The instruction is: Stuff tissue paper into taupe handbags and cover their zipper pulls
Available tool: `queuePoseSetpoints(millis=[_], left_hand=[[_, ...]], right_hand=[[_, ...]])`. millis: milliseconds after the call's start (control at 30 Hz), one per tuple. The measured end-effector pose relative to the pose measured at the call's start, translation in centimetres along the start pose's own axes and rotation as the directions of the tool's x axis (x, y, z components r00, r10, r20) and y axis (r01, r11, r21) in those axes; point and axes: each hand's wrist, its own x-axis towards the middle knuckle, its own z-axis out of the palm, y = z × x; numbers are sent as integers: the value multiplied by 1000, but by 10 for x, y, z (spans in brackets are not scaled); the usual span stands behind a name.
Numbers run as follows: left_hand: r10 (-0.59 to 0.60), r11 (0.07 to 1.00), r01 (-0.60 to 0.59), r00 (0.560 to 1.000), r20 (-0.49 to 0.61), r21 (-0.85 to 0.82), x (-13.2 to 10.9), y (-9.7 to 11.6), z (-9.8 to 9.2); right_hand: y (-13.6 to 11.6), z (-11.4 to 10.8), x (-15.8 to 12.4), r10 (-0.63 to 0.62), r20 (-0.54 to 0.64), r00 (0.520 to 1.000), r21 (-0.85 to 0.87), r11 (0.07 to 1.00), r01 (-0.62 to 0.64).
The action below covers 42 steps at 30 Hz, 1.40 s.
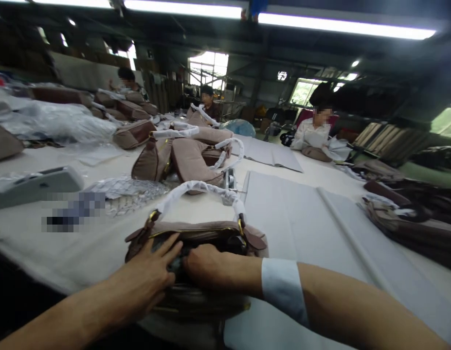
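Observation:
A taupe handbag point(199, 226) stands unzipped at the near edge of the table, its mouth facing me. Its handle point(192, 184) is wrapped in white padding and arches up behind the opening, joined by gold-coloured rings. My left hand point(152, 272) lies over the left side of the opening, fingers spread against the dark lining. Inside the mouth is my right hand point(205, 262), its fingers bent and partly hidden in the bag; what they hold, if anything, does not show. A pale band point(283, 287) circles my right forearm.
More taupe bags point(192, 155) with wrapped handles stand farther back. White sheets point(291, 218) cover the right of the table. A grey device point(39, 184) and clear plastic point(57, 121) lie left. Several people, one in a white top point(309, 133), sit beyond.

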Motion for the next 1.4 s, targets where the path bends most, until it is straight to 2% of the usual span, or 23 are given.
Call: queuePoseSetpoints(millis=[67, 133, 167, 233, 267, 300, 333, 367, 400, 467, 567, 600, 667, 733, 767, 800, 900, 1000, 1067, 1200, 1267, 1367, 1400], left_hand=[[-34, 998, 40, 994, -107, 57, 1, -20, 12], [-56, 990, 84, 972, -229, 112, 2, -45, 24], [-62, 987, 102, 955, -289, 125, 3, -57, 29], [-74, 984, 130, 919, -386, 123, 4, -79, 37], [-79, 983, 139, 908, -411, 119, 5, -87, 38], [-85, 982, 148, 904, -418, 121, 7, -93, 39], [-90, 979, 156, 909, -407, 130, 8, -97, 38], [-95, 977, 160, 918, -385, 142, 11, -100, 36], [-100, 975, 165, 926, -363, 151, 13, -101, 34], [-108, 975, 167, 933, -343, 148, 16, -102, 27], [-71, 989, 120, 904, -422, 90, 15, -94, 15], [-51, 993, 96, 876, -480, 69, 13, -88, 11], [-26, 998, 52, 784, -620, 24, 7, -69, 8], [-34, 999, 3, 695, -718, -44, 4, -36, 13], [-46, 995, -34, 680, -731, -94, 4, -15, 19], [-62, 983, -81, 696, -715, -165, 6, 8, 27], [-137, 887, -168, 794, -592, -430, 17, 78, 58], [-144, 836, -214, 803, -578, -506, 30, 129, 87], [-159, 826, -190, 825, -543, -530, 35, 146, 98], [-195, 845, -101, 856, -479, -525, 46, 160, 108], [-176, 874, -115, 830, -529, -472, 54, 166, 110], [-89, 912, -225, 706, -702, -342, 66, 182, 117], [-59, 905, -270, 687, -724, -330, 69, 186, 121]], right_hand=[[7, -25, -16, 0, -88, 996, 36, 999, 3], [19, -48, -46, 63, -302, 951, 97, 995, -35], [27, -55, -64, 150, -503, 851, 179, 982, -68], [44, -49, -99, 322, -683, 656, 297, 943, -154], [52, -36, -115, 361, -664, 654, 319, 929, -189], [58, -17, -129, 337, -588, 735, 309, 934, -182], [63, 7, -139, 257, -451, 854, 257, 955, -152], [64, 32, -147, 152, -286, 946, 202, 975, -95], [64, 58, -153, 61, -140, 988, 154, 987, -39], [59, 102, -162, -24, 41, 999, 135, 991, 19], [54, 138, -173, 66, 138, 988, 131, 988, -84], [55, 143, -177, 99, 137, 986, 135, 984, -117], [58, 149, -184, 123, 114, 986, 162, 977, -140], [62, 151, -189, 134, 97, 986, 198, 968, -151], [63, 152, -190, 140, 95, 986, 209, 965, -157], [64, 153, -191, 142, 97, 985, 218, 963, -160], [65, 153, -192, 144, 87, 986, 237, 958, -160], [65, 154, -193, 136, 73, 988, 255, 955, -151], [66, 154, -194, 131, 74, 989, 264, 953, -146], [66, 154, -194, 137, 80, 987, 290, 945, -154], [64, 150, -195, 161, 45, 986, 327, 930, -166], [61, 135, -196, 186, -123, 975, 309, 941, -141], [61, 130, -195, 173, -163, 971, 264, 956, -125]])
